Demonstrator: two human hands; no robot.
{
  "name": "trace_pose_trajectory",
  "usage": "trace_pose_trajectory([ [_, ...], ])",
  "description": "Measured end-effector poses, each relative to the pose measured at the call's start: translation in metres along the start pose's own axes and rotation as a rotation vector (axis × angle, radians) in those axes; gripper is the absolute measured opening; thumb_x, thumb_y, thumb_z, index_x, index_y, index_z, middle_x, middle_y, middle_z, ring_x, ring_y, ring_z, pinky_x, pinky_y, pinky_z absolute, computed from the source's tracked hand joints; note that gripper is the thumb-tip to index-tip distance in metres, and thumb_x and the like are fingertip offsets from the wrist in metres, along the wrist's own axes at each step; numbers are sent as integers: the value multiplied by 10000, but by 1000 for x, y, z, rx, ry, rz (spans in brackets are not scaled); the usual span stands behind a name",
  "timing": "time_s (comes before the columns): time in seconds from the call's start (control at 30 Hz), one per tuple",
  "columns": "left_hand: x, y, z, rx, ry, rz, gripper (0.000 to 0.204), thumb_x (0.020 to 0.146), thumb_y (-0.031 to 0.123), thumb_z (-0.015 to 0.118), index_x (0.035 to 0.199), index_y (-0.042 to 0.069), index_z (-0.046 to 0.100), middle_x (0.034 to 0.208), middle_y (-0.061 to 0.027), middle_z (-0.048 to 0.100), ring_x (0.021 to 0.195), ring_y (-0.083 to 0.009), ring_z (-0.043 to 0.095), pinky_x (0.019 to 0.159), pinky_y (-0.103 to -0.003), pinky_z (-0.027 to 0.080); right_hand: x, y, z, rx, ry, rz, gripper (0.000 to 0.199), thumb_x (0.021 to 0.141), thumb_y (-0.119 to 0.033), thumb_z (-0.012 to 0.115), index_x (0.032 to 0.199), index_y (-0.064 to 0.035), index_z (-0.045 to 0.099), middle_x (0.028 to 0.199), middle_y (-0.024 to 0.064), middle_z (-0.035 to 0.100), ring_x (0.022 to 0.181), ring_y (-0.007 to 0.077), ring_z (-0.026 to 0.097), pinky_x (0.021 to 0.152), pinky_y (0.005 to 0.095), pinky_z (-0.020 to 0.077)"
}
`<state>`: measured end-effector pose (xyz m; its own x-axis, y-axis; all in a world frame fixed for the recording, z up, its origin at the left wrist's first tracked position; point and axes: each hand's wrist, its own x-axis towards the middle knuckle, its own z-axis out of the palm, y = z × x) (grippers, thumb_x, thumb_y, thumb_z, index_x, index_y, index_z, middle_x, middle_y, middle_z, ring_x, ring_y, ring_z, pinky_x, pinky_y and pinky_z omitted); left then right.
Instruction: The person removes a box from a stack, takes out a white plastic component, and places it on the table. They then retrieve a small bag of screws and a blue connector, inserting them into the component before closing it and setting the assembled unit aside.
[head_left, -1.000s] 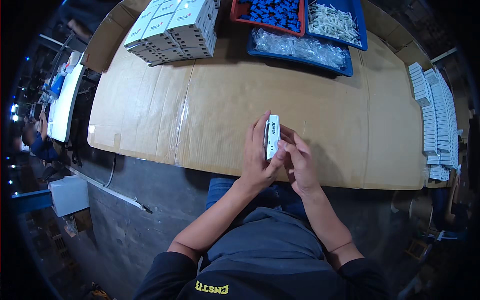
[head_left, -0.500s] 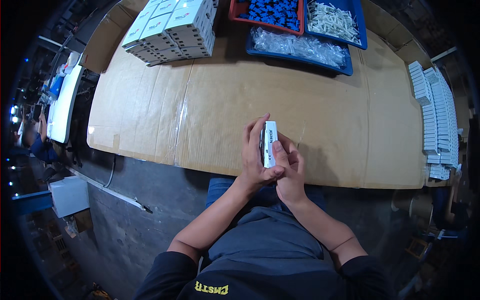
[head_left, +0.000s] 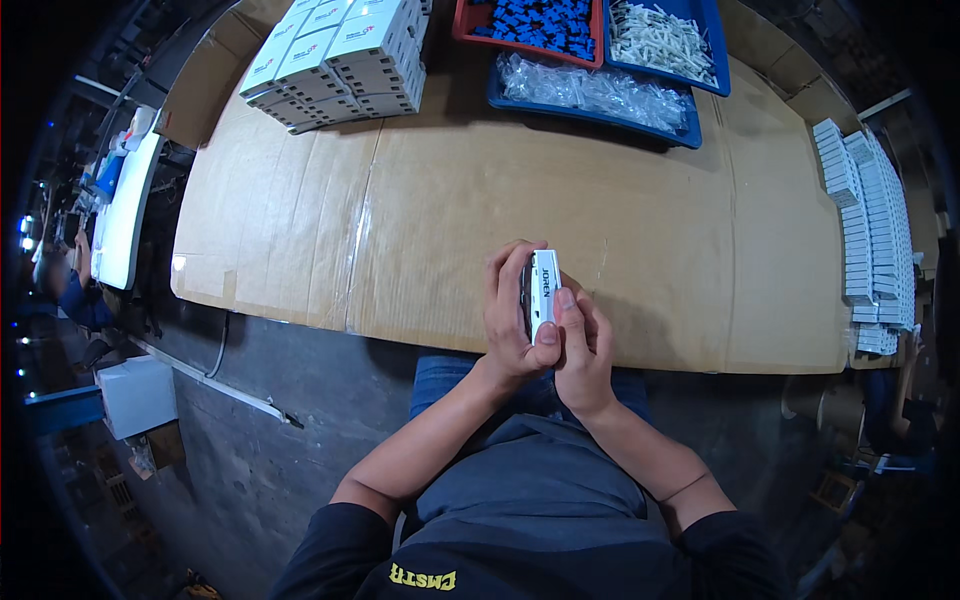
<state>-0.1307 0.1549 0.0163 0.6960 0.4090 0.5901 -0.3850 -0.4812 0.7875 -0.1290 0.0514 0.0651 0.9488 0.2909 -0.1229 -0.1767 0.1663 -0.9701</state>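
White plastic casing (head_left: 544,280), a single one, is just below the centre of the frame, gripped between two hands: the left hand (head_left: 508,322) curls around its left side with the thumb at the lower end, and the right hand (head_left: 583,362) closes on its right edge. Three trays sit at the upper right of centre: one red tray (head_left: 462,25) of uncountable blue plastic pieces (head_left: 545,25), one blue tray (head_left: 718,50) of slim white pieces (head_left: 660,42), and a lower blue tray (head_left: 600,124) of clear plastic pieces (head_left: 590,90). One block of stacked white casings (head_left: 340,65) stands upper left, with more stacked white units (head_left: 870,240) at the right edge, too small to count.
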Motion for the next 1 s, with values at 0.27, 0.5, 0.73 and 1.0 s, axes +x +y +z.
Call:
trace_pose_trajectory([
  [0.27,-2,-1,1,7,22,37,791,902,567,516,1282,-126,551,1203,-297,582,1104,-430,561,914,-493,499,-2,-2,5,-56,-25,-55,423,1142,-336,418,1061,13,642,881,-16,589,805,65,509,704,247,441],
  [0.5,-7,-5,3,-23,27,17,822,891,578,517,1300,-135,531,1215,-304,572,1116,-425,560,922,-489,500,-4,-4,3,-128,-21,-63,455,1144,-339,413,901,-5,602,777,-35,545,717,60,462,620,271,396],
  [0.73,-5,-2,2,-34,1,-39,909,907,644,490,1362,-143,472,1283,-303,540,1186,-417,525,993,-488,462,0,10,-18,-127,-108,11,421,1140,-337,420,1107,32,620,944,27,623,870,103,547,760,280,453],
  [1.0,-5,-9,4,-670,-71,-558,1175,899,853,472,1640,-2,156,1490,-199,413,1285,-304,493,1120,-441,391,29,-5,-38,-209,-410,-15,664,1045,-265,598,1597,12,354,1557,189,452,1448,274,444,1151,362,399],
])
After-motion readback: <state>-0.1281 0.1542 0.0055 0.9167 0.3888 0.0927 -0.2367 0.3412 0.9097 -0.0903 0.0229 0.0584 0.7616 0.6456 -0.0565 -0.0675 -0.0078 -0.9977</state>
